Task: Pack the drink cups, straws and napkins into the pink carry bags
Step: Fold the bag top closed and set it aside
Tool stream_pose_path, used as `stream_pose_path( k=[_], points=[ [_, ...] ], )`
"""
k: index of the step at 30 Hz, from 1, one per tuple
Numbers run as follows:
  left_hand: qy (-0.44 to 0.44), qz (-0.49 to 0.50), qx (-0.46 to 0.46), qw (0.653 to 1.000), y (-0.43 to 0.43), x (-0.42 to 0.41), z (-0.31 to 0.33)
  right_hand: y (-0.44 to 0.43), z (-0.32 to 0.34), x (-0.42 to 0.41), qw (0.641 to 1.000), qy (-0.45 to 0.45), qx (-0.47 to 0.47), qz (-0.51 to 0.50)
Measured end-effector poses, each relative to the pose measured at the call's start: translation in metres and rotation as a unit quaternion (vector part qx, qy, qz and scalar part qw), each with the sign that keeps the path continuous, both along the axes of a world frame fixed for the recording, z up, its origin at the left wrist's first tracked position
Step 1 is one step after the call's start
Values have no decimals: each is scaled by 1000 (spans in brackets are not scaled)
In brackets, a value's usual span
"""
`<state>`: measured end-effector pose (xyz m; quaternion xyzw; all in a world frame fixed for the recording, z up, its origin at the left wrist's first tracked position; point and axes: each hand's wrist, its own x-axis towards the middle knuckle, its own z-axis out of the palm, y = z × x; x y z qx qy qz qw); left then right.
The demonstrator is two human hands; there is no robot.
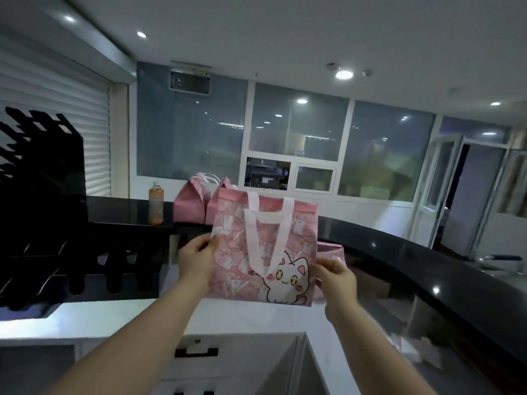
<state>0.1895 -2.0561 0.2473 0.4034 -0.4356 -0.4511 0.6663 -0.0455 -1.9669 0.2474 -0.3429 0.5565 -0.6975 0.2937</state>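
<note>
Here, a long black counter [413,260] curves across the room, with a tall black slotted rack [42,201] at its left end. In front of the counter, raised above a white worktop [99,317], is a pink carry bag [233,269] printed with a white cat. It hangs flat with its white handles lying down its front, and its inside cannot be seen. Behind it two more pink bags [189,202] stand side by side on the counter, handles up, their contents hidden. The left hand [196,259] pinches the held bag's left edge, thumb in front. The right hand [338,280] pinches the right edge lower down, fingers curled round it. Just left of the standing bags, an upright squeeze bottle [156,205] holds orange liquid.
</note>
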Motion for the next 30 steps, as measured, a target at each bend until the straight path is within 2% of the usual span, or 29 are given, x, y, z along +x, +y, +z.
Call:
stream_pose_path(
  k=[6, 14, 20, 25, 27, 30],
  points=[
    [34, 37, -6, 999, -136, -32, 54, -156, 65, -46, 999, 19, -21, 41],
    [31, 63, -28, 997, -282, -54, 20, -311, 25, -60, 999, -20, -13, 28],
    [43, -2, -13, 999, -411, -82, 33, -423, 59, -82, 999, -23, -40, -1],
    [72, 15, -56, 996, -496, -134, 36, -491, 49, -86, 998, 18, -38, -54],
    [72, 4, -68, 995, -516, -161, 26, -510, 25, -82, 998, 57, -33, -12],
    [28, -28, -71, 997, -535, -199, -1, -536, -15, -73, 986, 118, 11, 115]
  ],
)
